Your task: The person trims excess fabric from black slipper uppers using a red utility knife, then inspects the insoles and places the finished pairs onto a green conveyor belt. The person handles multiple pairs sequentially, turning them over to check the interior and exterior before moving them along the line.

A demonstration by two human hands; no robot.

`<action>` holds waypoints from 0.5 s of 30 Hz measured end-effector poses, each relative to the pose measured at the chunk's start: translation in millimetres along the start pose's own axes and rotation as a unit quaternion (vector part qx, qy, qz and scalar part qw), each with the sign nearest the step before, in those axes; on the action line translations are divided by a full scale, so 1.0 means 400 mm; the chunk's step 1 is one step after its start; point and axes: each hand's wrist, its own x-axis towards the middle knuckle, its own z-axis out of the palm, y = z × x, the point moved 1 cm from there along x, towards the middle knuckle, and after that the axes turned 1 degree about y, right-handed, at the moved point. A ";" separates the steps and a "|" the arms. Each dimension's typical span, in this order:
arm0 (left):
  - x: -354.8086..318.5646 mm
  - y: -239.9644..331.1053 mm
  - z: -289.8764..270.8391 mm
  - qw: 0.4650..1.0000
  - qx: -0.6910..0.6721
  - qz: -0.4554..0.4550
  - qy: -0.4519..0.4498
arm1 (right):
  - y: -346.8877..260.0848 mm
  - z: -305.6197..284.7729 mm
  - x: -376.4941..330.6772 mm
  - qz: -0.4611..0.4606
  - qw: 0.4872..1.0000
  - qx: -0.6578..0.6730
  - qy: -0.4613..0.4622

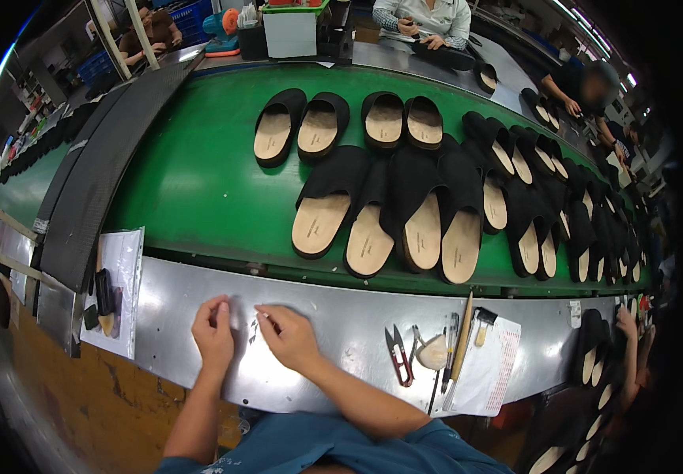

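My left hand (213,333) is just above the metal ledge, its fingers curled in and its thumb near the index finger. Facing it across a narrow gap, my right hand (289,338) has thumb and forefinger brought together. Whether a small thing is pinched in either hand is too fine to make out. Tiny dark and white scraps (254,325) show on the metal between the hands. Right of them lie red-handled thread snips (398,359), a beige rounded pad (433,352), a pen (450,347) and a wooden stick (462,347).
Beyond the metal ledge (175,300), a green conveyor belt (199,174) carries many black slippers (322,225) with tan insoles. A printed sheet (488,367) with a small brush (482,328) lies right; a plastic sleeve (126,292) with tools, left. Co-workers (428,24) sit across.
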 end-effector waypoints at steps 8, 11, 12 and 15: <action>0.504 0.156 0.270 0.976 0.042 0.081 -0.199 | -0.029 -0.018 0.017 -0.004 1.000 -0.006 -0.026; 0.732 0.165 0.467 0.969 0.144 0.150 -0.135 | -0.026 -0.019 0.020 -0.009 1.000 0.003 -0.023; 0.799 0.160 0.517 0.963 0.204 0.145 -0.103 | -0.029 -0.021 0.015 0.001 0.999 0.005 -0.037; 0.892 0.187 0.653 0.942 0.300 0.124 -0.081 | -0.025 -0.039 0.025 0.007 0.998 0.000 -0.057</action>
